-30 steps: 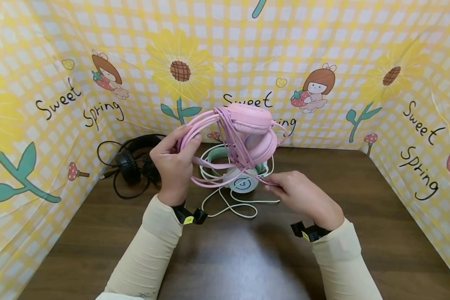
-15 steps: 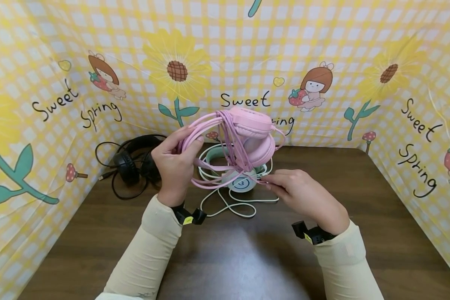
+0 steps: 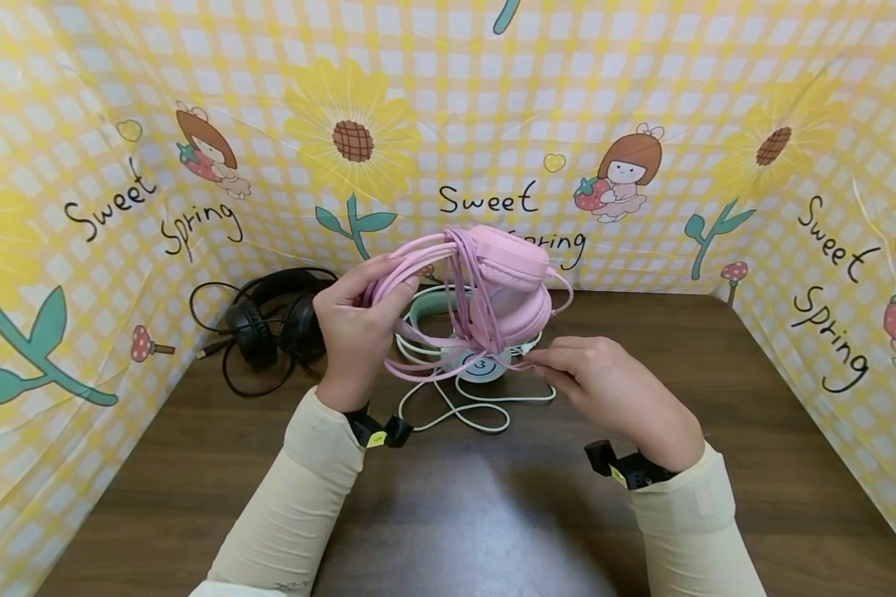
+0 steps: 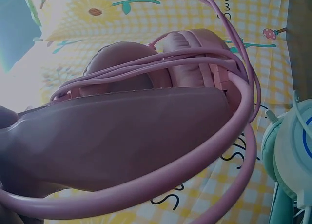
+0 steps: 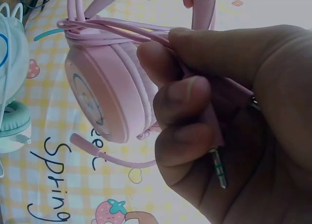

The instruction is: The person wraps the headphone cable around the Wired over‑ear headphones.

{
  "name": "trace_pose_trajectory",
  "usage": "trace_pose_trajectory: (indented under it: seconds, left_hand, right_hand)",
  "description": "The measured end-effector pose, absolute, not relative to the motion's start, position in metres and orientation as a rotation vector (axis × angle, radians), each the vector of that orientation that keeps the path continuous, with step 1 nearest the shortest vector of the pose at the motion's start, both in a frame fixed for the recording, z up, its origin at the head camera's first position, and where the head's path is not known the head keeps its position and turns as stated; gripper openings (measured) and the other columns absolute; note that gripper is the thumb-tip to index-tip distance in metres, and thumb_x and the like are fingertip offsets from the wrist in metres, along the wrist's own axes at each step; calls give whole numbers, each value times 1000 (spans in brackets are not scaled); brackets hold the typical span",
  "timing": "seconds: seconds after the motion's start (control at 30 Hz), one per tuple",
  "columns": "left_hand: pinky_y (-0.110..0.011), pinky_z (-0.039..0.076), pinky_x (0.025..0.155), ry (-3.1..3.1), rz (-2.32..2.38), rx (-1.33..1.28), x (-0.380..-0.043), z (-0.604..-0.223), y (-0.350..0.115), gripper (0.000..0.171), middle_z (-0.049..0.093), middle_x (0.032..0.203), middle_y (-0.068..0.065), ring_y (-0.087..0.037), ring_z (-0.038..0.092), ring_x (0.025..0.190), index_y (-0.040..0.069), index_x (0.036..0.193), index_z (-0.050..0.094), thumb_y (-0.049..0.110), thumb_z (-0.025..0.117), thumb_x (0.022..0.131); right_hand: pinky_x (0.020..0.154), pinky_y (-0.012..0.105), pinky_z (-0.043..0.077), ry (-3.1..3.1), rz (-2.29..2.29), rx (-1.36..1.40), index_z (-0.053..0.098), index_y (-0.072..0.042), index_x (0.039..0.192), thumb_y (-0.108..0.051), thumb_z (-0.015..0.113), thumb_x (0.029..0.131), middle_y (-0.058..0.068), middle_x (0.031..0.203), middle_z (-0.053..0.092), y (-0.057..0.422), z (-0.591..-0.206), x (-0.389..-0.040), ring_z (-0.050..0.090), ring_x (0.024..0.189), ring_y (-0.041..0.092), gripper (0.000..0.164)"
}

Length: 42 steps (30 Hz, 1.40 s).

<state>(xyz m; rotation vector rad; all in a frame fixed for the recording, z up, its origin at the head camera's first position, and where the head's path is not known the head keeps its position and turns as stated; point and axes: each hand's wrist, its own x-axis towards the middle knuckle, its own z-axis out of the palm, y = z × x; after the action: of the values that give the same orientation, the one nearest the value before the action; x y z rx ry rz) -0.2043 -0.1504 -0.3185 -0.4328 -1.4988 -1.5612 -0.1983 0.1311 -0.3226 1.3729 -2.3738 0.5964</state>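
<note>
Pink headphones (image 3: 513,259) are held in the air above the table, with their pink cable (image 3: 459,282) wound around them. My left hand (image 3: 354,336) grips the headband side, fingers and thumb curled around it. Lower right, my right hand (image 3: 620,394) pinches the end of the cable. In the right wrist view a metal audio plug (image 5: 219,168) sticks out below the curled fingers, and the boom microphone (image 5: 85,145) hangs beside an ear cup. The left wrist view shows the padded headband (image 4: 117,136) up close, with cable strands across the ear cups behind it.
White and green headphones (image 3: 478,366) lie on the table behind the pink pair, their white cable (image 3: 485,427) looped in front. Black headphones (image 3: 254,332) with a black cable lie at the back left. Patterned cloth walls (image 3: 485,99) enclose the brown table (image 3: 448,514).
The pink headphones and my left hand have shifted slightly right and down. My right hand keeps its pinch on the cable end and has moved slightly to the right.
</note>
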Motion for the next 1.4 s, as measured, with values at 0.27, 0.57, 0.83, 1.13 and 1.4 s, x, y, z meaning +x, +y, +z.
trace_pose_trajectory:
  seconds: [0.27, 0.57, 0.83, 1.13, 1.4]
  left_hand:
    - [-25, 54, 71, -1570, -1570, -449, -202, -318, -147, 19, 71, 97, -15, -19, 68, 84, -4, 94, 76, -6, 77, 75]
    - [-26, 54, 71, -1607, -1589, -479, -203, -320, -147, 18, 72, 97, -13, -21, 68, 85, -3, 93, 77, -6, 78, 75]
    - [-29, 54, 74, -1681, -1602, -535, -201, -320, -144, 21, 71, 101, -12, -25, 68, 92, -2, 95, 77, -5, 79, 74]
    - [-33, 53, 85, -1738, -1633, -584, -202, -322, -138, 22, 71, 102, -15, -25, 65, 103, -4, 95, 76, -6, 80, 74]
    - [-29, 54, 76, -1821, -1638, -587, -201, -322, -136, 21, 73, 96, -8, -21, 66, 94, 1, 95, 77, 0, 81, 75]
  right_hand:
    - [67, 28, 51, -2354, 603, 1388, 76, -10, 103, -1, 75, 83, -6, 92, 69, 133, -320, -197, 60, 79, 4, 22]
    - [71, 29, 53, -2303, 633, 1409, 76, -12, 97, 1, 76, 81, -6, 95, 70, 132, -320, -197, 63, 84, 4, 20]
    - [69, 28, 52, -2269, 650, 1418, 75, -13, 93, 2, 77, 79, -7, 93, 69, 131, -320, -195, 62, 82, 4, 21]
    - [68, 28, 52, -2231, 641, 1437, 75, -12, 89, 3, 80, 75, -6, 90, 67, 130, -319, -194, 62, 80, 6, 21]
    - [66, 25, 51, -2186, 668, 1451, 74, -10, 85, 7, 79, 73, -7, 85, 65, 129, -321, -194, 61, 75, 5, 21]
